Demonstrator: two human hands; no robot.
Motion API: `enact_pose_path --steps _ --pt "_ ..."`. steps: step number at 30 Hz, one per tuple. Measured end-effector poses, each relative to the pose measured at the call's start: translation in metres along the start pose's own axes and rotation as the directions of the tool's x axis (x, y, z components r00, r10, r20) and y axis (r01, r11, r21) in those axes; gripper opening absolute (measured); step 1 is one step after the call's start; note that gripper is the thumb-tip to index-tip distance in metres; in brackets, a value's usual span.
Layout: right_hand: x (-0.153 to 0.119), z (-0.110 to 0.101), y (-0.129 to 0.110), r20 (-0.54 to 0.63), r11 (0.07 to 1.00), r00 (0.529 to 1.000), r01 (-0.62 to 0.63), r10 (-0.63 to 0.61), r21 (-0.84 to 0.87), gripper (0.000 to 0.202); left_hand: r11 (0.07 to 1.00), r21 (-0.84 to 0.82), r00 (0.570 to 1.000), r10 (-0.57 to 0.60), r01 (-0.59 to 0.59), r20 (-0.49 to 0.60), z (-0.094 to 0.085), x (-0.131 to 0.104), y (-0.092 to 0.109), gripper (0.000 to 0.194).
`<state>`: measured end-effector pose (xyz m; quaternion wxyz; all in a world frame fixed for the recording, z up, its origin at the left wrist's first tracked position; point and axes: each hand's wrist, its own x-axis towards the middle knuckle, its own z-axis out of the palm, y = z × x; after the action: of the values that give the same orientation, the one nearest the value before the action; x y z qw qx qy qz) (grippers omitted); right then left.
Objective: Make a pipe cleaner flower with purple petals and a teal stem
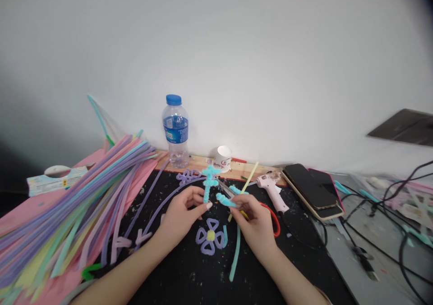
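My left hand (184, 212) pinches the lower end of an upright light-blue pipe-cleaner piece (210, 178), which has fuzzy lobes at its top. To its right, my right hand (252, 214) holds a twisted light-blue piece (225, 200) between thumb and fingers. The two blue pieces are close together but apart. Below the hands, a purple flower with a yellow centre (210, 236) lies on the black mat. Scissors with red handles (275, 221) lie partly hidden behind my right hand.
Many coloured pipe cleaners (84, 205) are heaped at the left. A bottle (176, 131) and a paper cup (223, 158) stand near the wall. Rightward are a pink glue gun (272, 193), phones (313, 187) and black cables (368, 226). A green stem (236, 255) lies in front.
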<state>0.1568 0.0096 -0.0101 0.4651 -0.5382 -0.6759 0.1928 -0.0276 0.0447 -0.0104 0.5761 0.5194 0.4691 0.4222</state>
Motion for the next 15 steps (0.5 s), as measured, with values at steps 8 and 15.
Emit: enact_pose_path --steps 8,15 --pt "0.002 -0.001 -0.014 0.033 0.986 0.986 0.162 -0.163 0.027 0.014 0.999 0.032 0.992 -0.007 0.003 0.13 0.004 -0.003 -0.002 0.022" --pt "0.002 0.0 -0.013 0.046 0.985 0.984 0.168 -0.17 0.049 0.016 0.998 0.055 0.988 0.006 -0.014 0.155 0.006 -0.004 -0.001 0.021"
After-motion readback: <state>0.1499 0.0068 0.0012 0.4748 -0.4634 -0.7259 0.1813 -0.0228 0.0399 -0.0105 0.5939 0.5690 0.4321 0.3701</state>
